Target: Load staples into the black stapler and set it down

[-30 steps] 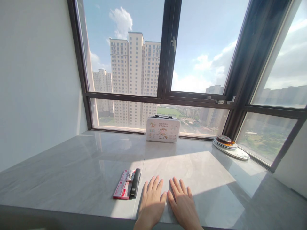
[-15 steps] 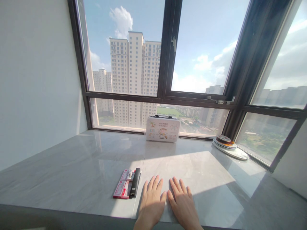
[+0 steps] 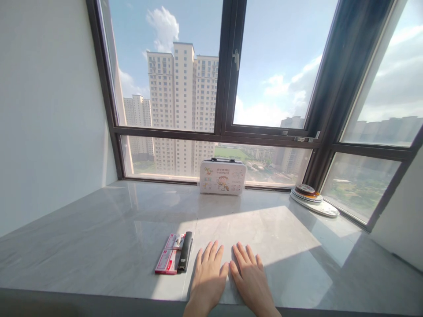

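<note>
My left hand (image 3: 209, 275) lies palm down on the grey marbled sill (image 3: 109, 246), fingers spread and holding nothing. Beside it on the right, my right hand (image 3: 250, 274) rests flat in the same way, the two thumbs close together. Left of my left hand, a black stapler (image 3: 185, 252) stands lengthwise, not touched by the hand. Against its left side are small red-and-white boxes (image 3: 164, 260), with a small dark and silver item on the upper right one that I cannot make out.
A white case with cartoon print (image 3: 222, 178) stands upright against the window. Stacked plates or discs (image 3: 310, 198) sit in the right corner. A wall (image 3: 49, 110) bounds the left side, and the sill's front edge runs below my hands.
The whole view has shifted slightly, with the window and plates a little further left in the picture. Both hands keep their place on the sill.
</note>
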Available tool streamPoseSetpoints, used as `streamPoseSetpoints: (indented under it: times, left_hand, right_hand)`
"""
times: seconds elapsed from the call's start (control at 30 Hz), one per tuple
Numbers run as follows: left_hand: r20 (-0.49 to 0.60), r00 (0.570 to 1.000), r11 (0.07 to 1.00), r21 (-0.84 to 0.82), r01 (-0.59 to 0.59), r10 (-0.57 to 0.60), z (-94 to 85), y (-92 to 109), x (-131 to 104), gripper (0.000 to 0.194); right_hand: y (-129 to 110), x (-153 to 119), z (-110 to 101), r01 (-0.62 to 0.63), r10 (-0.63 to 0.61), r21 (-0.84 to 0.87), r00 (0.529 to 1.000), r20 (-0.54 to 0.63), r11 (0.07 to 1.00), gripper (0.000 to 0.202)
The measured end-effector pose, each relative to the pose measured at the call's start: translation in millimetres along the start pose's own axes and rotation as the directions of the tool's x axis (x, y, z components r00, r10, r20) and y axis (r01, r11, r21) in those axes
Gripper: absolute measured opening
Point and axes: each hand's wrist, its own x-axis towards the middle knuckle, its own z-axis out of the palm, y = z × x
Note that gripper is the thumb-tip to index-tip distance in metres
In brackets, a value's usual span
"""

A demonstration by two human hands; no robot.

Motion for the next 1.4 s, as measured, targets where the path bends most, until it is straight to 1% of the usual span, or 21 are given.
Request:
streamPoseSetpoints:
  times: [0.27,0.47,0.77,1.0,1.23,1.4]
  left_hand:
    - [-0.015,1.0,1.0,-0.016,-0.018,0.018,2.6,-0.5,0.1,0.054]
    - [-0.015,1.0,1.0,-0.02,-0.016,0.015,-0.2,1.8,0.3,0.054]
    - [-0.005,1.0,1.0,-0.019,0.001,-0.001,-1.3,4.8,0.8,0.054]
    - [0.009,1.0,1.0,0.001,0.008,-0.008,-2.7,7.2,2.2,0.054]
    - [0.021,1.0,0.998,0.063,-0.024,0.022,-3.9,8.7,1.7,0.054]
    - [0.02,1.0,0.996,0.082,-0.022,0.021,-5.3,9.4,2.5,0.054]
  right_hand:
    - [-2.8,-1.6,-6.9,-0.011,0.011,0.039,1.0,0.0,0.999,0.056]
    - [-2.6,-1.6,-7.6,-0.018,0.017,0.049,1.0,0.017,0.999,0.056]
    - [-2.0,0.0,-9.1,-0.027,0.027,0.056,1.0,0.0,0.998,0.055]
    - [-1.8,0.4,-9.9,-0.034,0.033,0.044,0.999,0.016,0.998,0.055]
    - [-0.3,0.2,-7.4,-0.007,0.007,0.024,1.0,-0.004,1.0,0.055]
    - [0.8,1.2,-6.5,0.014,-0.014,0.019,1.0,0.002,1.0,0.057]
